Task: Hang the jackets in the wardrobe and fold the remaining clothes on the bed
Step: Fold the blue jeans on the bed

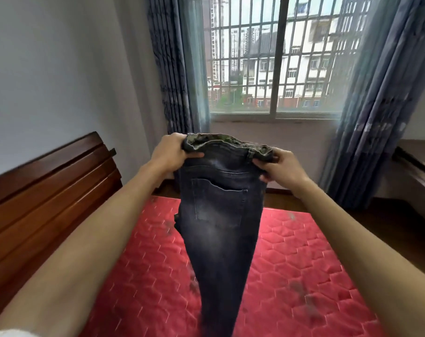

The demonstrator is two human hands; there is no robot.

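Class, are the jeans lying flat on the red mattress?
No, both hands hold the jeans up by the waistband, hanging above the mattress.

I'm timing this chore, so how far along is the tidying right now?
Nothing visibly finished: no folded pile shows on the red mattress, and no wardrobe or jackets are in view. In hand: dark jeans held up by the waistband, left hand and right hand each keeping a grip. Left: folding them on the bed.
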